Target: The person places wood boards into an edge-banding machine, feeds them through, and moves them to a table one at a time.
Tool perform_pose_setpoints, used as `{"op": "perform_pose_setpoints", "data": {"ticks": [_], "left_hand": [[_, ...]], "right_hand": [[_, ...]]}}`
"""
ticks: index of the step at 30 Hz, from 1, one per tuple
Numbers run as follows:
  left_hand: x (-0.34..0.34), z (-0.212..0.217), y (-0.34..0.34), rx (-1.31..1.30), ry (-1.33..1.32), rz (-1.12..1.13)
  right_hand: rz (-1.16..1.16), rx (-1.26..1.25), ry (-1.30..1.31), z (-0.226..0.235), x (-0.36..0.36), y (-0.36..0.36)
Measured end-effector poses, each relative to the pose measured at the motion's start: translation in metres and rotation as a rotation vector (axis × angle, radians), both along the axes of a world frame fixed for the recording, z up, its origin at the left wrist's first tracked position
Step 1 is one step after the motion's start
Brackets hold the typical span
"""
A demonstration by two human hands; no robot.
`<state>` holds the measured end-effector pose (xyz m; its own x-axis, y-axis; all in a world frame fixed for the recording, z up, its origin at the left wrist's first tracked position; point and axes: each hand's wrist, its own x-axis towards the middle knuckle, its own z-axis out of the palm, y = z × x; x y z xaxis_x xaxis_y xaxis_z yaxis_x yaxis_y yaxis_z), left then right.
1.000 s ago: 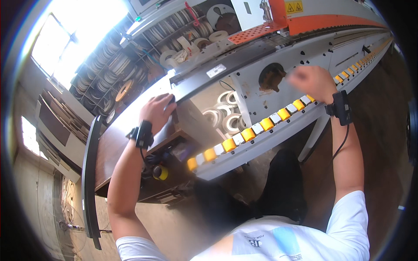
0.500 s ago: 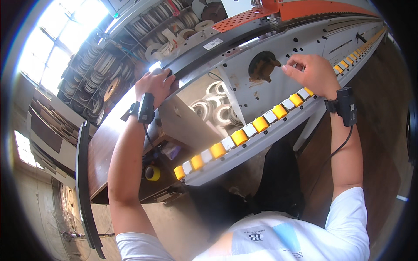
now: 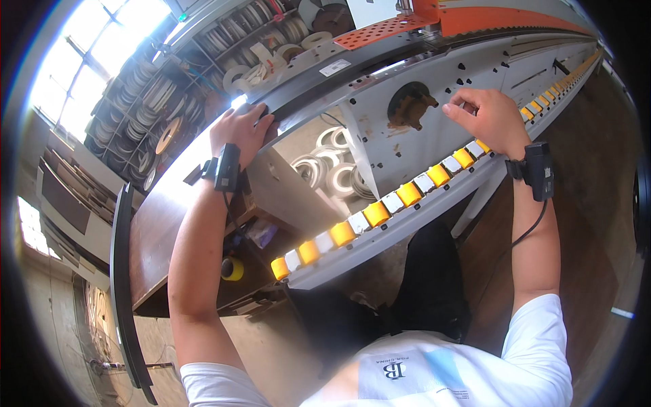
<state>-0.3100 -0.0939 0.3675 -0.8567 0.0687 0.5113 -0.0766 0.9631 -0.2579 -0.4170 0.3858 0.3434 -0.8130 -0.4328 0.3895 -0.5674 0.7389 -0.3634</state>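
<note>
My left hand (image 3: 241, 133) lies at the left end of the machine's dark rail (image 3: 305, 87). Its fingers are bent around something dark at the rail's end, mostly hidden under them. Over the grey machine panel (image 3: 380, 139), my right hand (image 3: 489, 121) is held with fingers curled and thumb drawn in close. Whether it holds anything small cannot be seen. Just left of its thumb, a brown fitting (image 3: 410, 110) sticks out of a round opening in the panel. Below runs a slanting row of yellow and white rollers (image 3: 376, 214), near my right wrist at its upper part.
An orange perforated guard (image 3: 386, 32) covers the machine's far side. Racks of edge-banding rolls (image 3: 146, 108) stand at the back left, and more rolls (image 3: 339, 180) lie below the frame. A brown tabletop (image 3: 166, 224) is beneath my left arm, with a yellow tape roll (image 3: 232, 269) under it.
The view has shifted very slightly. Both hands keep nearly the same place and shape.
</note>
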Motion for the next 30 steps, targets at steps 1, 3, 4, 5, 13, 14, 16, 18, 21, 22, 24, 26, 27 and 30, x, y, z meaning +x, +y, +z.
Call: {"op": "perform_pose_setpoints", "data": {"ticks": [1,3,4,5,13,14,16,18,21,22,24,26,27,30], "left_hand": [[0.000,0.000,0.000,0.007,-0.028,0.036],[0.000,0.001,0.001,0.002,-0.064,0.076],[0.000,0.001,0.002,-0.009,-0.072,0.079],[-0.001,0.002,0.002,-0.021,-0.081,0.082],[-0.024,0.016,0.020,-0.129,-0.191,0.041],[-0.031,0.016,0.025,-0.205,-0.204,0.026],[-0.047,0.010,0.039,-0.219,-0.204,0.038],[-0.061,0.004,0.050,-0.173,-0.140,0.025],[-0.085,0.002,0.057,-0.226,-0.201,-0.077],[-0.089,0.000,0.058,-0.156,-0.167,-0.120],[-0.093,-0.001,0.058,-0.126,-0.174,-0.144],[-0.084,-0.001,0.052,-0.188,-0.142,-0.219],[-0.080,0.002,0.049,-0.185,-0.184,-0.189],[-0.055,0.001,0.032,-0.079,-0.198,-0.115]], "right_hand": [[-0.005,-0.002,0.004,0.000,0.001,0.000],[0.005,-0.013,0.030,0.000,0.003,0.000],[0.001,-0.016,0.033,0.000,0.003,0.000],[0.009,-0.019,0.035,0.000,0.003,0.000],[0.031,-0.044,0.002,0.000,0.006,-0.001],[0.028,-0.048,-0.006,0.002,0.007,-0.001],[0.034,-0.032,0.004,0.005,0.008,-0.002],[0.035,-0.015,-0.026,0.008,0.009,-0.001],[0.043,-0.012,-0.023,0.008,0.007,0.000],[0.047,-0.036,-0.021,0.007,0.006,0.000],[0.070,-0.036,-0.035,0.006,0.003,0.003],[0.098,-0.059,-0.039,0.003,0.000,0.005],[0.101,-0.072,-0.063,0.001,-0.002,0.005],[0.151,-0.093,-0.105,-0.002,-0.011,0.007]]}}
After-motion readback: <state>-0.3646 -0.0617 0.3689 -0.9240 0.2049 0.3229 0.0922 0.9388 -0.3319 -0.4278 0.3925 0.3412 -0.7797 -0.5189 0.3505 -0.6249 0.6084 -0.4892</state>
